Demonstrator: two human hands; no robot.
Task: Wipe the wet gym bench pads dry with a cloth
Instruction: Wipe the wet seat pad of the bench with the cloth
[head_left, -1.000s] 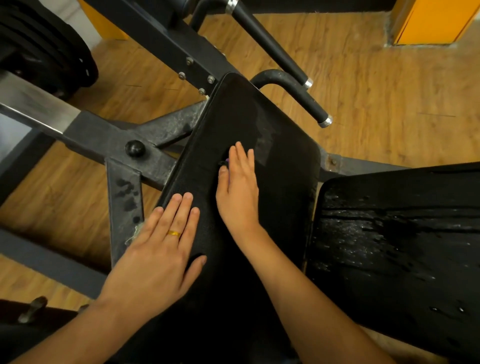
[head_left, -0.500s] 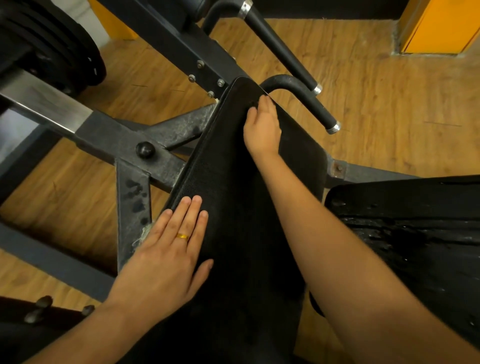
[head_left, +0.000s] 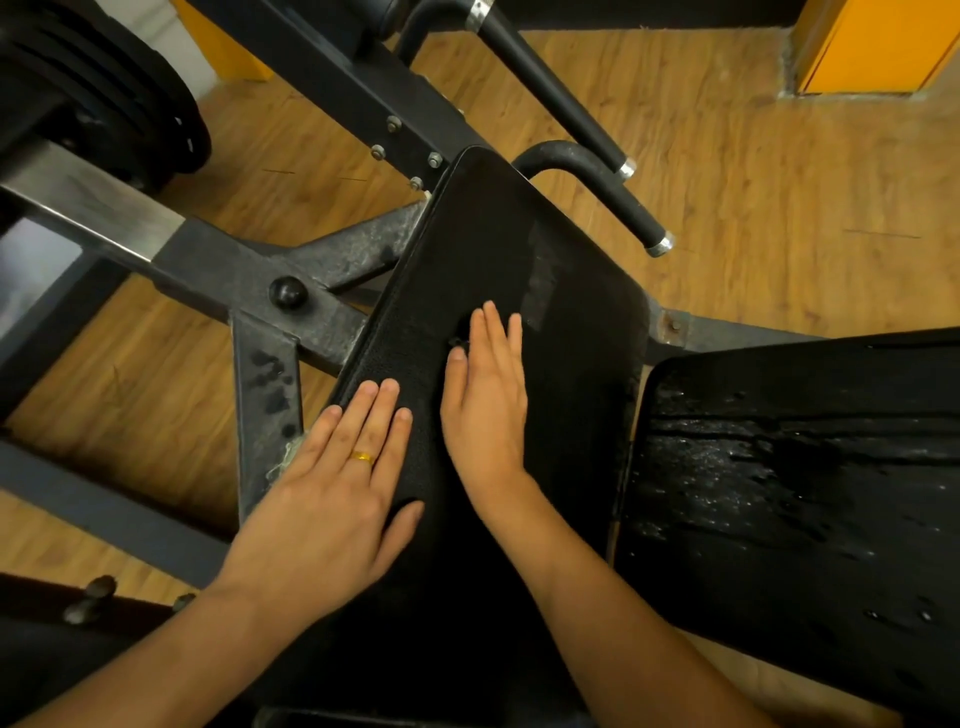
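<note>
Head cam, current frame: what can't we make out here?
- Cloth: head view, nearly all hidden under the right hand. Only a dark scrap shows by the thumb, black against the black back pad.
- Seat pad: cut off by the right and bottom edges, so its full wet area is unknown.
- Back pad's near end: hidden by both forearms and the bottom edge.
- Pale frayed tuft beside the left hand: too small to identify.

Long black pad (head_left: 493, 244): left hand (head_left: 332, 499) and right hand (head_left: 485, 405) flat on it. Seat pad (head_left: 810, 587) beside, beaded with water (head_left: 711, 462).
</note>
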